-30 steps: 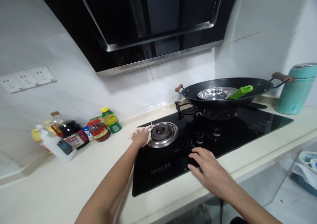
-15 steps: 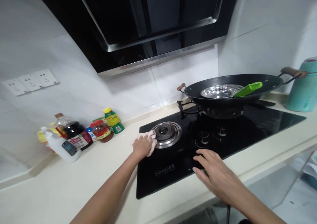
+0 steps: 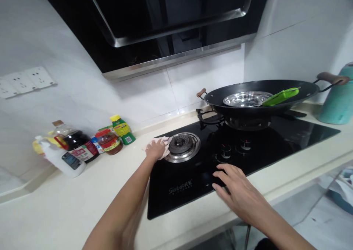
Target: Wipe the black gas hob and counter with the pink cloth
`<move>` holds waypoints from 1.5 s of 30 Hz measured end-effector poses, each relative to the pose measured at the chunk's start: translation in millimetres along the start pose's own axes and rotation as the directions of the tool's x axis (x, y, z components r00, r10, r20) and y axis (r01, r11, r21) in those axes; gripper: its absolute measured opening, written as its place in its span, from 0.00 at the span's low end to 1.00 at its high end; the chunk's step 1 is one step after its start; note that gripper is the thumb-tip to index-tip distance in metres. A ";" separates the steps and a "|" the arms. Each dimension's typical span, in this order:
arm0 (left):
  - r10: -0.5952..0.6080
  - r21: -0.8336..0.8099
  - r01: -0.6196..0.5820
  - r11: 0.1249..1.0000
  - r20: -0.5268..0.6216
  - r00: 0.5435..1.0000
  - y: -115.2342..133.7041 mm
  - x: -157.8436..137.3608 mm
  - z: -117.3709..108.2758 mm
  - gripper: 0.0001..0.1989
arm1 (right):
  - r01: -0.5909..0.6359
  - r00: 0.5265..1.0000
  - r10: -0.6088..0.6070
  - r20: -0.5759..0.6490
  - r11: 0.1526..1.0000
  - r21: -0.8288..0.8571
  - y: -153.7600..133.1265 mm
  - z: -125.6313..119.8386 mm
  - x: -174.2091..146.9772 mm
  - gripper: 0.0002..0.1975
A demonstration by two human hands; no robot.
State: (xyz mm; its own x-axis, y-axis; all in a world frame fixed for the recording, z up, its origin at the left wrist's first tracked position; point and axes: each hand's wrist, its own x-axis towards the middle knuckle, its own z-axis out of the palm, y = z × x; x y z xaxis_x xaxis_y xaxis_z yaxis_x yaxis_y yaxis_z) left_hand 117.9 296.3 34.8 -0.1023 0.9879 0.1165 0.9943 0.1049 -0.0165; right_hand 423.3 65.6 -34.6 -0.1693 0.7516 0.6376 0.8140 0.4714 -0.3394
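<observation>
From my end, the biggest thing in view is the black hood [image 3: 176, 20], hanging over a pale counter [image 3: 68, 209]. Set into that counter is the black glass stove [image 3: 176, 202]. On its right side I see a wide wok [image 3: 215, 97] with a shiny metal dish [image 3: 242, 99] and a green handle [image 3: 284, 96] inside; a teal container [image 3: 336, 104] stands behind the wok's right grip. To the left of the stove, bottles [image 3: 82, 148] and a red-lidded jar [image 3: 110, 143] crowd near the wall.

My right hand [image 3: 234, 185] is over the stove's front edge, its fingers loosely spread and holding nothing; I cannot tell whether they touch the glass. My left hand [image 3: 154, 149] grasps a pale pink cloth [image 3: 166, 143], fingers bent over it. The cloth lies across the stove's left edge, right at the ring of the left burner [image 3: 180, 144]. Smallest are two knobs [image 3: 226, 151], just beyond my right fingertips.
</observation>
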 end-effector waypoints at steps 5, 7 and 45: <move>0.045 0.032 -0.045 0.998 0.014 0.999 -7.9 -34.3 -2.5 0.26 | 0.012 1.000 -0.012 0.019 1.000 0.007 0.5 0.6 -0.5 0.13; 0.058 0.045 -0.059 0.997 0.025 0.998 -9.8 -49.0 -4.2 0.26 | 0.006 1.000 -0.006 0.024 1.000 0.007 0.3 0.6 -0.4 0.13; 0.753 -0.365 -0.671 0.646 0.160 0.638 138.6 -180.8 -24.8 0.45 | -0.170 0.928 0.243 -0.283 0.951 0.258 29.2 1.7 -0.3 0.19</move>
State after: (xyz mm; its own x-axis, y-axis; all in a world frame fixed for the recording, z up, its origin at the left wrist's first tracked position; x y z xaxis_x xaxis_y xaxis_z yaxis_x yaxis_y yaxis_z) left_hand 274.9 129.4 36.0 0.6791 0.7276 -0.0968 0.7210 -0.6366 0.2736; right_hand 446.1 79.9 -45.8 0.1977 0.6813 0.7048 0.6600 0.4391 -0.6096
